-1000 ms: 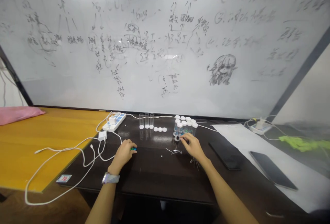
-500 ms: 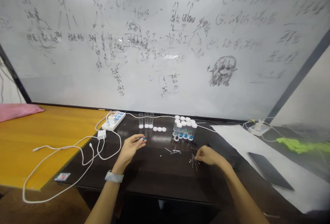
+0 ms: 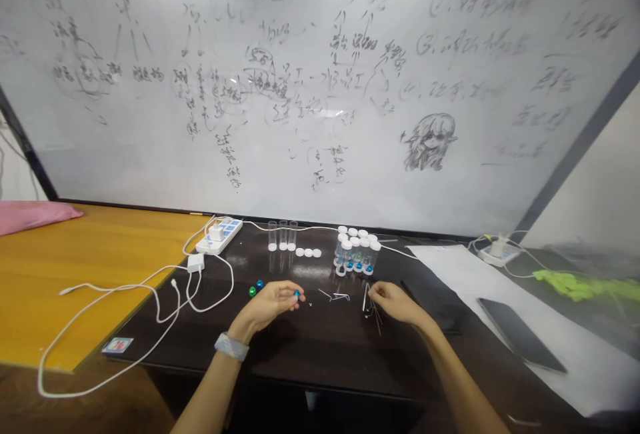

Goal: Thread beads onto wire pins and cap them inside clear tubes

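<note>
My left hand (image 3: 275, 301) pinches a small shiny blue ball (image 3: 297, 294) between thumb and fingertips, above the dark table. Behind that hand lie a green ball (image 3: 253, 291) and another blue ball (image 3: 259, 284). On the right, my right hand (image 3: 393, 301) has its fingers closed at a thin white stick (image 3: 365, 298). Several thin metal pins (image 3: 376, 319) spread out just below its fingertips; whether they are all held or partly lie on the table, I cannot tell. Between the hands are a few short bent metal pieces (image 3: 341, 297) and a tiny bit (image 3: 311, 305).
Capped clear vials (image 3: 369, 261) with coloured balls inside stand grouped at the back. Left of them are three clear tubes (image 3: 283, 235) and three white caps (image 3: 309, 253). A power strip (image 3: 219, 237), white cables, a phone (image 3: 520, 334) and white paper (image 3: 450, 264) lie around.
My left hand has moved right and toward me with the blue ball, uncovering the green and blue balls behind it. My right hand has shifted slightly left; a white stick now shows at its fingertips.
</note>
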`<state>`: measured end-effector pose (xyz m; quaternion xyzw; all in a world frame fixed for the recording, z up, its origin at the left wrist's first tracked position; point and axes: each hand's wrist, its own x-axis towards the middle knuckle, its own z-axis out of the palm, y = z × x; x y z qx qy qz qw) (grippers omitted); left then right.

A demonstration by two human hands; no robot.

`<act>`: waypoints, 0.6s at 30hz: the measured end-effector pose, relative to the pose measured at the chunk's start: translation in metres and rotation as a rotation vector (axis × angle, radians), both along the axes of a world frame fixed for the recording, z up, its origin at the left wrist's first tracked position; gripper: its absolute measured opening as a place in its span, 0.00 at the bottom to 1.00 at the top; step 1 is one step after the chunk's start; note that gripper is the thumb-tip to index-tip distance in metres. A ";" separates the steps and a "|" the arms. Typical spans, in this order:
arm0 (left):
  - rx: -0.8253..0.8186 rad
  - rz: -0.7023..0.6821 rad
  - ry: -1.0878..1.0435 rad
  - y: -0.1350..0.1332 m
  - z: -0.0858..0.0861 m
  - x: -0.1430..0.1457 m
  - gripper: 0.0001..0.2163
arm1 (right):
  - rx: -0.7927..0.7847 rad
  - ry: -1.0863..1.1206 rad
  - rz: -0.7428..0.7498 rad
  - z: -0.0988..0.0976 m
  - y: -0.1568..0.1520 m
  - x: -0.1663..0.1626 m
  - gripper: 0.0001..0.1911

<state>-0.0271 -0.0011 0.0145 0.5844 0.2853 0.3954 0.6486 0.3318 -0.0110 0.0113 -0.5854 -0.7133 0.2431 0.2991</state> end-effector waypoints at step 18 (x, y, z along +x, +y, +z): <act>0.242 0.167 0.180 -0.001 -0.018 0.028 0.17 | 0.130 0.859 0.163 -0.006 0.023 -0.148 0.19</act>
